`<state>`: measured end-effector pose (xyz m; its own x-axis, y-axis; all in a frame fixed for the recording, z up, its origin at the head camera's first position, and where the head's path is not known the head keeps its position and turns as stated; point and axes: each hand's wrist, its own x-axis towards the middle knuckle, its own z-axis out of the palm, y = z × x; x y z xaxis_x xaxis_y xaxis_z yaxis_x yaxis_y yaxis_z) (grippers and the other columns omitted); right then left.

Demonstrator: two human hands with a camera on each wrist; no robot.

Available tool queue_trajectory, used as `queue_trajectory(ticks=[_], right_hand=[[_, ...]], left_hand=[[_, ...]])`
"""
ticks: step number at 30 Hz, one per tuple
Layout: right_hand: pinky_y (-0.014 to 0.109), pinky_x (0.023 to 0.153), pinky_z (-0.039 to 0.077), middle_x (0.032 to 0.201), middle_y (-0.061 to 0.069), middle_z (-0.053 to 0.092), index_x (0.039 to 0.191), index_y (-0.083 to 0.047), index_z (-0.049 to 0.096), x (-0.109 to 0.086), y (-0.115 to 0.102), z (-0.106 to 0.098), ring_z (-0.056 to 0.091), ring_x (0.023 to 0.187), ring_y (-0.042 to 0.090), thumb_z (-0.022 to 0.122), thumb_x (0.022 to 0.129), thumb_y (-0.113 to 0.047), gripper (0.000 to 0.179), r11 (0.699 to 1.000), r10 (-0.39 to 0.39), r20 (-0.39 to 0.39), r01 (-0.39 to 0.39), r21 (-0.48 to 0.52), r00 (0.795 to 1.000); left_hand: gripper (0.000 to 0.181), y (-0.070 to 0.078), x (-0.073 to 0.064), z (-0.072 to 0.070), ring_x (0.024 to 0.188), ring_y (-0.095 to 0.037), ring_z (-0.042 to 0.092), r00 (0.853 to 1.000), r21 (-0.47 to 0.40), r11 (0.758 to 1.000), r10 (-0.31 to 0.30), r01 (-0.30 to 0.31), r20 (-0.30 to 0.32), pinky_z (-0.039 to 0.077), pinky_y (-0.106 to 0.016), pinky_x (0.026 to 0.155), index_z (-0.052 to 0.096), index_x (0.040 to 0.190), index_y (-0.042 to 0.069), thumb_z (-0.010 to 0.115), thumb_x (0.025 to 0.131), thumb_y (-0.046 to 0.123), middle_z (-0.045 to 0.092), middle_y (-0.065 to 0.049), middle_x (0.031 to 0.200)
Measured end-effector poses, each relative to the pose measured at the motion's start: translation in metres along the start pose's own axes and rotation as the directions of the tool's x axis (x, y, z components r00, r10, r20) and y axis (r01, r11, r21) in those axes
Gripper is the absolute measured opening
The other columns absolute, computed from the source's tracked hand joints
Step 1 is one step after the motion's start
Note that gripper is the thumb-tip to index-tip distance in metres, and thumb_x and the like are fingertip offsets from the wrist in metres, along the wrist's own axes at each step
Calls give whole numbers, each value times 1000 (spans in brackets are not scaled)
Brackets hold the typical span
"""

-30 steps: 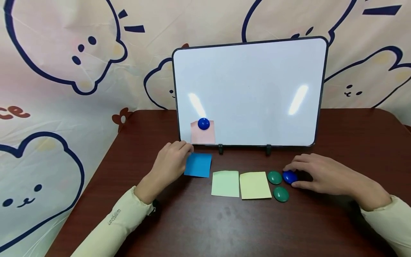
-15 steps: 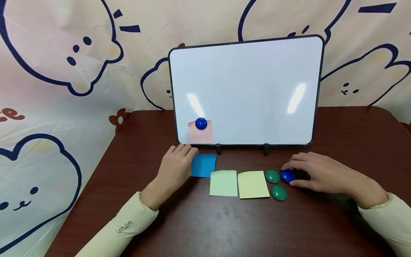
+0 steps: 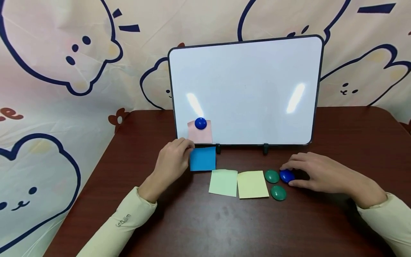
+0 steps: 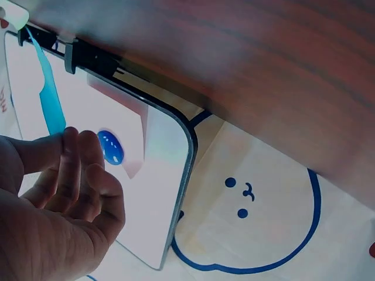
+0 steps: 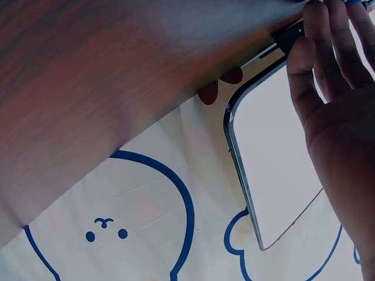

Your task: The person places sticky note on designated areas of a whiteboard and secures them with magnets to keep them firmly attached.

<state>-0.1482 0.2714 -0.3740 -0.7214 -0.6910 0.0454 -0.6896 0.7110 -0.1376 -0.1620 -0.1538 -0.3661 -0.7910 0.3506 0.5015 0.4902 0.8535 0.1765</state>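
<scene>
My left hand [image 3: 173,159] pinches a blue sticky note [image 3: 203,159] by its left edge between thumb and fingertips. In the left wrist view the note [image 4: 50,96] hangs edge-on from those fingertips. At the right, my right hand [image 3: 318,173] has its thumb and fingers around a blue round magnet [image 3: 287,176] on the table. Two green magnets [image 3: 272,176] lie just left of it. A pale green sticky note [image 3: 223,183] and a yellow sticky note [image 3: 253,184] lie side by side in the middle.
A whiteboard [image 3: 247,89] stands at the back of the brown table [image 3: 231,225] on black feet [image 3: 265,149]. Another blue magnet [image 3: 200,123] holds a pink sticky note [image 3: 200,136] at its lower left. A patterned cloth [image 3: 57,107] hangs behind.
My left hand shifted right, then rose with the blue note, which now sits higher, apart from the table's other notes. The right hand has stayed at the blue magnet.
</scene>
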Motion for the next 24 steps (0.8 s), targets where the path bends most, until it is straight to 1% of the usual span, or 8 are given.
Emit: queue_trajectory(ticks=[6, 12, 17, 20, 24], right_hand=[[32, 80, 54, 108, -22, 60, 121, -35, 67, 0, -1, 0, 54, 93, -1, 76, 86, -45, 38, 1000, 3, -1, -3, 12, 1000], [33, 81, 54, 108, -22, 60, 121, -36, 66, -1, 0, -1, 54, 94, 0, 76, 85, -45, 38, 1000, 9, -2, -9, 12, 1000], [33, 81, 54, 107, -23, 60, 120, -36, 66, -1, 0, 0, 54, 94, -1, 78, 84, -43, 39, 1000, 6, -12, -6, 12, 1000], [32, 81, 54, 107, -24, 60, 120, -36, 67, -1, 0, 0, 54, 94, -2, 78, 84, -43, 38, 1000, 3, -19, -3, 15, 1000], [33, 81, 54, 108, -24, 60, 120, -36, 66, 0, 0, 0, 54, 94, -1, 77, 85, -43, 38, 1000, 1, -20, -1, 16, 1000]], left_hand=[[9, -5, 5, -2, 78, -21, 64, 998, -76, 995, -59, 60, 18, 60, -36, 73, 70, 99, 6, 69, 91, 3, 70, -9, 89], [7, -6, 10, -3, 79, -21, 63, 996, -116, 989, -88, 90, 29, 59, -36, 74, 70, 99, 6, 67, 93, 4, 70, -9, 90], [8, -8, 14, 0, 81, -22, 64, 991, -149, 980, -124, 130, 45, 60, -36, 75, 70, 101, 7, 68, 93, 5, 71, -9, 93], [9, -9, 17, 1, 81, -22, 64, 990, -171, 975, -134, 141, 49, 60, -36, 75, 70, 101, 7, 68, 92, 5, 71, -10, 94], [9, -9, 19, 2, 80, -21, 63, 990, -193, 971, -133, 139, 42, 59, -35, 73, 70, 101, 7, 69, 92, 5, 71, -9, 93]])
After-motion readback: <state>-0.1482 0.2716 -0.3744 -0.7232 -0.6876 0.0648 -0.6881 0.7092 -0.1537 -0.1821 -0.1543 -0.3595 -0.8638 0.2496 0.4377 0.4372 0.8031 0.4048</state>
